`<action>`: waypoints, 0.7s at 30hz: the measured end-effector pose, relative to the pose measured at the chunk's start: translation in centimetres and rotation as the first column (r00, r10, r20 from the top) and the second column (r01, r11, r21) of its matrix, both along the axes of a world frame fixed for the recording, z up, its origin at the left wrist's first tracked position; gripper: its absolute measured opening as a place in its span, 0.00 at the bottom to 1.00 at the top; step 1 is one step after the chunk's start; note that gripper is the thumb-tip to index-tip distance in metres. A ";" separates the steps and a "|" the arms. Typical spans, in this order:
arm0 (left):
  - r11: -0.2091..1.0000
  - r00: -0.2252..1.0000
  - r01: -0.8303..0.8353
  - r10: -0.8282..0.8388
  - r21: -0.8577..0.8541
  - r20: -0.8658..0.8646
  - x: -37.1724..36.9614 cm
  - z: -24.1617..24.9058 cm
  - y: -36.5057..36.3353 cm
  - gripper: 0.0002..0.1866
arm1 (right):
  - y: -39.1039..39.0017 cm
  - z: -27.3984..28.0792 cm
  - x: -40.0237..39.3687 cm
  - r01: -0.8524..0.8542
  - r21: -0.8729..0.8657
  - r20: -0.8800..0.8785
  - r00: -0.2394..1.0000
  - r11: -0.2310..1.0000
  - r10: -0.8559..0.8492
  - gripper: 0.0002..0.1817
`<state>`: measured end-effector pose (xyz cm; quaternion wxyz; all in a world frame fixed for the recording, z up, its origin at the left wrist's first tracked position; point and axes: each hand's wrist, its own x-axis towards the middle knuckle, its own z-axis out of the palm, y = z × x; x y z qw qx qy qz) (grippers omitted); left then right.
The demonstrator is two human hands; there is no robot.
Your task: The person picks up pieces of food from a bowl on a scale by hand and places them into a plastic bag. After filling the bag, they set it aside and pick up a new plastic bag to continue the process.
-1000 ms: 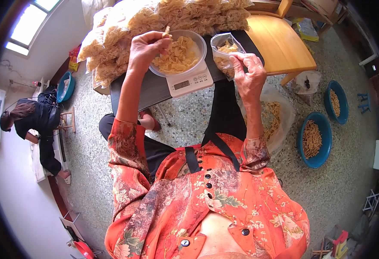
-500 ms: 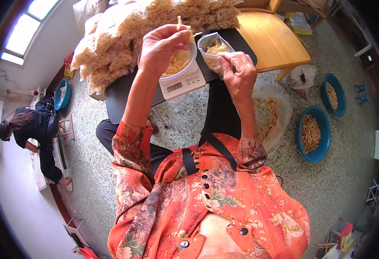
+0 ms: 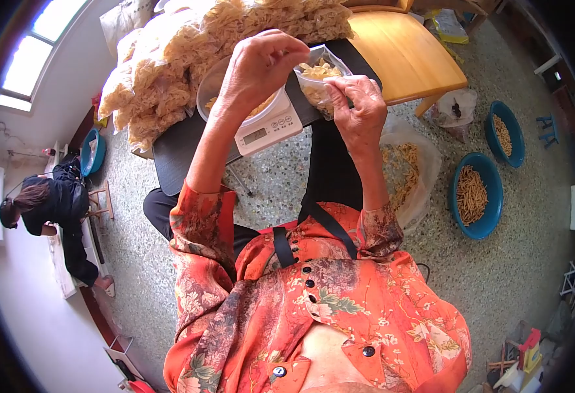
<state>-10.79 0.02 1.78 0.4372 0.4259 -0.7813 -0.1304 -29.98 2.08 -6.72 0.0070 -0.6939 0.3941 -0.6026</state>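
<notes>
My left hand (image 3: pixel 261 65) is at the mouth of a clear plastic bag (image 3: pixel 317 82), thumb and fingers pinched together; whatever they hold is hidden. Pale yellow flat pieces (image 3: pixel 320 69) fill part of this bag. On its right side, my right hand (image 3: pixel 359 105) grips the bag's edge between thumb and fingers and keeps it upright. Below my left hand and wrist, a white bowl (image 3: pixel 207 92) with more pieces sits on a white digital scale (image 3: pixel 269 131), partly covered. The scale's display digits are too small to read.
Filled clear bags (image 3: pixel 163 72) are piled on the dark table (image 3: pixel 173 154). A wooden chair (image 3: pixel 405 56) adjoins it. On the floor are blue basins (image 3: pixel 476 196) of stick-like pieces and an open plastic bag (image 3: pixel 408 173). A person (image 3: pixel 55 203) in dark clothes is at left.
My left hand has moved right from above the bowl to the bag's mouth, and the pieces it held no longer show. My right hand still holds the bag. The view has shifted slightly.
</notes>
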 end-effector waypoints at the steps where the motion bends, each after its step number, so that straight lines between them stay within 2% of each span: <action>1: 0.993 0.998 0.010 -0.018 0.120 0.066 -0.2 0.7 1.0 0.15 | 0.0 0.1 -0.1 -0.001 -0.009 0.001 1.000 1.000 0.001 0.07; 2: 0.971 0.991 0.010 -0.042 0.238 0.129 -0.4 1.1 1.8 0.18 | 0.0 0.2 -0.2 -0.003 -0.017 0.000 1.000 1.000 0.003 0.07; 3: 0.987 0.970 0.048 -0.083 0.153 0.230 -0.5 0.9 2.2 0.27 | 0.0 0.3 -0.2 -0.006 -0.015 0.000 1.000 1.000 0.006 0.07; 4: 0.985 0.951 0.082 -0.122 0.152 0.282 -0.4 0.1 2.1 0.33 | 0.2 0.4 -0.2 -0.003 -0.032 -0.005 1.000 0.999 0.003 0.06; 6: 0.990 0.918 0.033 -0.084 0.136 0.387 -1.0 -0.8 2.4 0.35 | 0.3 0.5 -0.2 -0.004 -0.049 -0.013 1.000 0.999 0.004 0.06; 8: 0.987 0.907 0.062 -0.118 0.149 0.404 -1.3 -1.6 1.5 0.36 | 0.2 0.5 -0.2 0.014 -0.071 -0.007 1.000 0.997 -0.014 0.06; 10: 0.994 0.877 0.101 -0.112 0.049 0.468 -1.8 -2.2 0.8 0.35 | -0.1 0.3 -0.3 0.010 -0.092 -0.014 1.000 0.996 -0.012 0.06; 12: 0.995 0.862 0.060 -0.094 0.083 0.498 -2.6 -1.9 0.4 0.32 | -0.3 0.1 -0.2 0.003 -0.113 -0.021 1.000 0.994 -0.005 0.06; 14: 0.938 0.729 -0.142 -0.118 0.318 0.674 -3.9 -0.8 0.1 0.29 | -0.3 0.1 -0.2 0.013 -0.087 -0.022 1.000 0.996 -0.015 0.06; 15: 0.944 0.730 -0.140 -0.106 0.299 0.676 -4.0 -1.0 -0.1 0.26 | -0.3 0.0 -0.1 0.003 -0.072 -0.019 1.000 0.997 -0.005 0.06; 18: 0.957 0.759 -0.077 -0.126 0.281 0.638 -3.2 -1.6 -0.6 0.28 | -0.3 -0.2 0.0 0.005 -0.051 -0.042 0.999 0.999 -0.007 0.06; 19: 0.962 0.818 -0.036 -0.128 0.272 0.560 -2.7 -1.7 -0.7 0.27 | -0.4 -0.1 -0.1 0.005 -0.054 -0.044 0.999 0.999 -0.008 0.06; 20: 0.985 0.878 0.097 -0.151 0.141 0.454 -1.8 -2.1 -0.8 0.25 | -0.4 -0.1 -0.1 0.009 -0.050 -0.023 1.000 0.999 -0.010 0.06; 21: 0.958 0.921 0.084 -0.179 0.273 0.346 -1.5 -1.5 -0.4 0.24 | -0.3 -0.1 -0.2 0.013 -0.042 -0.003 1.000 0.999 -0.013 0.06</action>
